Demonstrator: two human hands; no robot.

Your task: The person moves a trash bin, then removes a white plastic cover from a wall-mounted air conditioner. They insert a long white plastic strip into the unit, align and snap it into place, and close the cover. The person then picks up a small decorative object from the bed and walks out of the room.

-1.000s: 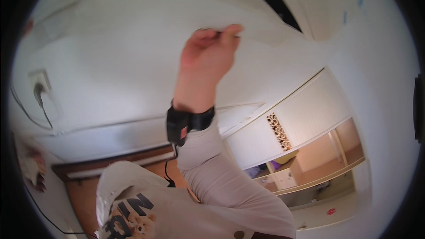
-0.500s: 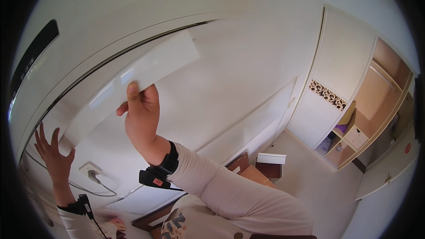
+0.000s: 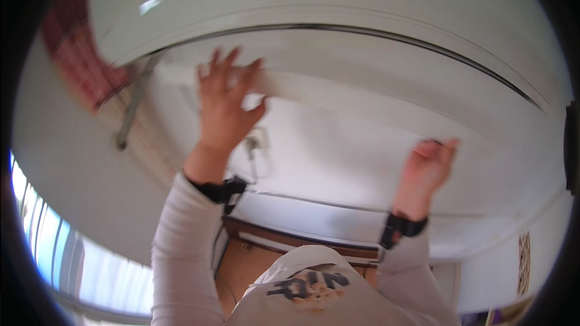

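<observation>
A long white panel strip (image 3: 338,92), smeared by motion, stretches just below the white ribbed appliance (image 3: 338,1) mounted high on the wall. My right hand (image 3: 428,169) has its fingers curled at the strip's lower edge toward the right end and appears to grip it. My left hand (image 3: 226,105) is raised near the strip's left part with fingers spread and thumb apart. Whether its fingertips touch the strip is blurred. A dark narrow line (image 3: 302,26) runs along the appliance's lower edge, above both hands.
A plug in a wall socket (image 3: 258,137) sits below the strip, between my arms. Left of my left hand are a red curtain (image 3: 81,63) and a slanting grey rod (image 3: 136,99). Brown wooden furniture (image 3: 241,259) stands low in front of me, and a bright window (image 3: 90,265) lies lower left.
The view has swung left, bringing the curtain and window into sight while the wardrobe mostly leaves it. My right hand now appears farther right along the strip; my left hand stays spread.
</observation>
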